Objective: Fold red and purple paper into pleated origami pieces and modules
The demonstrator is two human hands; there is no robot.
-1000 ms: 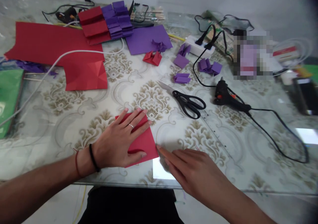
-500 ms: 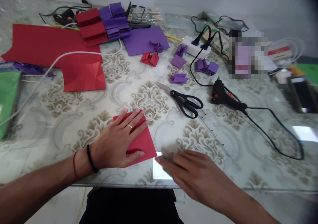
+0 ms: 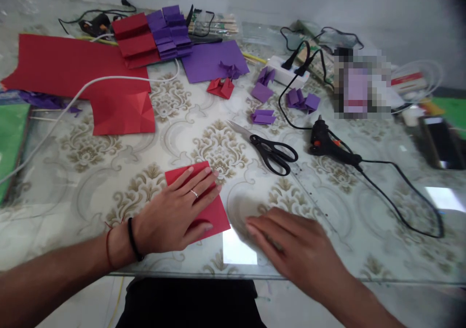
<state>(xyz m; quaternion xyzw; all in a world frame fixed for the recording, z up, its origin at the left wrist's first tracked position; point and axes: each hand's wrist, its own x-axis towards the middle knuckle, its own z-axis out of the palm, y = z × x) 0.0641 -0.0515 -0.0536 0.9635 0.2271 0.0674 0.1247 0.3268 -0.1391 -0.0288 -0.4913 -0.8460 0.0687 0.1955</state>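
Note:
My left hand [image 3: 178, 209] lies flat and spread on a small red sheet of paper [image 3: 214, 216], pressing it to the table. Its fingers reach over the sheet's upper part, and the palm hides its left side. To the right of the sheet, my right hand [image 3: 291, 245] hovers near the table edge. Its fingers are curled together with the thumb close to the index fingertip, and nothing shows between them. Beyond both hands lie black-handled scissors [image 3: 274, 153], blades pointing up and left.
A black glue gun [image 3: 333, 143] rests at right, its cord running to a white power strip [image 3: 287, 71]. Folded purple pieces [image 3: 262, 117] and a red one [image 3: 220, 88] lie behind the scissors. Large red paper [image 3: 73, 66] spreads at left, crossed by a white cable [image 3: 120, 77].
My right hand has moved right, away from the red sheet's corner, and its fingers have drawn closer together. My left hand stays on the sheet with a slight shift to the right.

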